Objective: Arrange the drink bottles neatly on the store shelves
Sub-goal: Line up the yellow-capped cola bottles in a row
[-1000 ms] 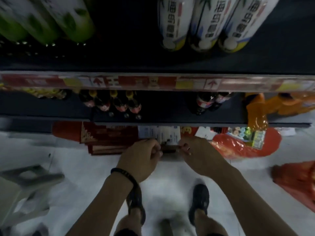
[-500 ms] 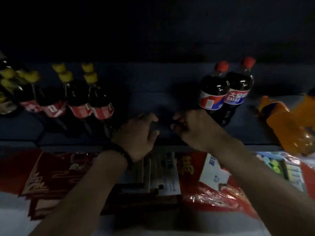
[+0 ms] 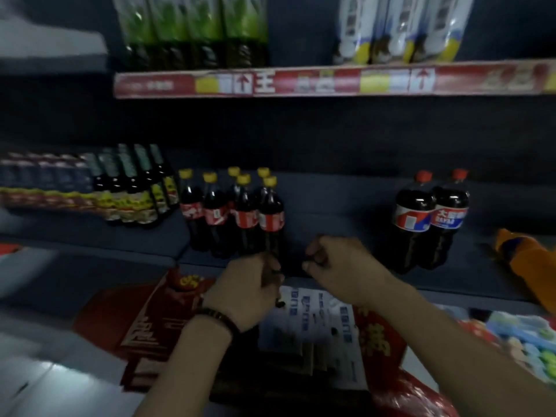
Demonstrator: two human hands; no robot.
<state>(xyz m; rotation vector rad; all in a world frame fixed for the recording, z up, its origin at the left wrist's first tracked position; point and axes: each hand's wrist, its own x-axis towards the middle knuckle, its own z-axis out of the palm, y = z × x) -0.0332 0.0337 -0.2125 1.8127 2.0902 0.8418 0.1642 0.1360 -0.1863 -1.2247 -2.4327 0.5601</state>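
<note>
Just beyond left fingers (image 3: 266,266): yellow-capped cola bottles (image 3: 240,218).

A shop: drink bottles (image 3: 231,215) on shelves (image 3: 331,230) (printed edge strip (image 3: 301,82)).

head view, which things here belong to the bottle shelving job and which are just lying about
Job: yellow-capped cola bottles, red-capped cola bottles, green bottles, white bottles, lower shelf.
Lying about: red cartons, printed sheets, red plastic bag.
</note>
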